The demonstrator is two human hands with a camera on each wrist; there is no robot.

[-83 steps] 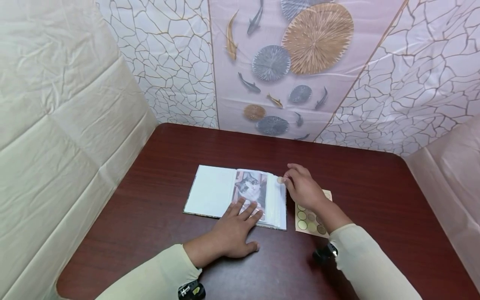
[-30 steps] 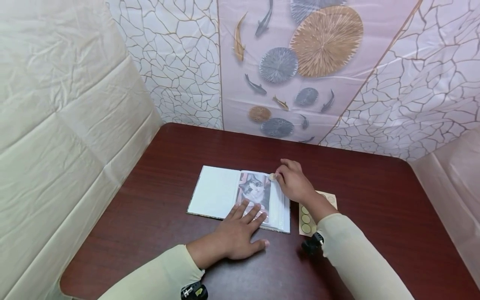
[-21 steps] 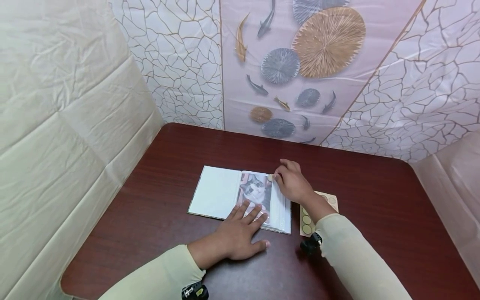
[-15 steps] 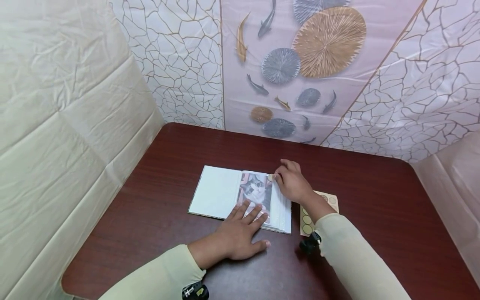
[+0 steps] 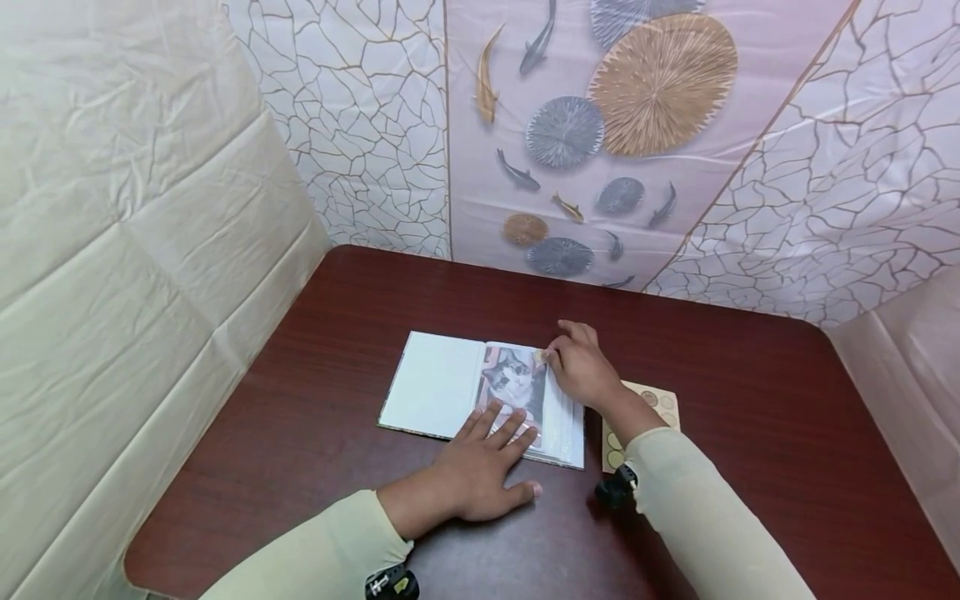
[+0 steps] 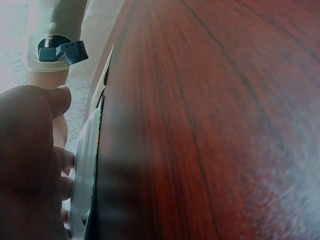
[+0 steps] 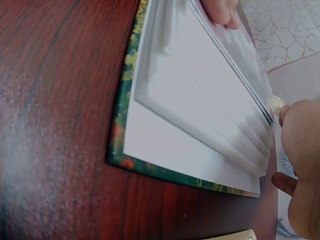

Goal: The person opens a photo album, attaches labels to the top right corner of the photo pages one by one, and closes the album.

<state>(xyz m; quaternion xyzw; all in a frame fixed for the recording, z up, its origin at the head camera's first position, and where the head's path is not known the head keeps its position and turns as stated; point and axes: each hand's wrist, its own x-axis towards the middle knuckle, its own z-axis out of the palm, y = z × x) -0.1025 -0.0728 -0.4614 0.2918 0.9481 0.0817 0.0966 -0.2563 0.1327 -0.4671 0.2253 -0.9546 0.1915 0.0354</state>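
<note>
A small photo album [image 5: 429, 385] lies spread on the table, with a cat photo [image 5: 512, 377] in its page sleeve. My left hand [image 5: 482, 475] rests on the lower part of that page, fingers straight and spread. At the page's upper right corner, my right hand [image 5: 583, 368] pinches a round gold sticker [image 7: 276, 105] between thumb and forefinger. The sticker overlaps the photo's corner in the head view. Loose page edges and a green floral cover edge [image 7: 122, 107] show in the right wrist view.
A sheet of round gold stickers [image 5: 651, 402] lies right of the album, partly hidden under my right forearm. The dark red wooden table [image 5: 315, 367] ends at a patterned cloth backdrop [image 5: 562, 200] behind and pale fabric [image 5: 150, 275] on the left.
My right hand has moved left from the album's right side to the photo's upper corner, carrying the sticker, which now sits lower against the page. My left hand stays in place on the page.
</note>
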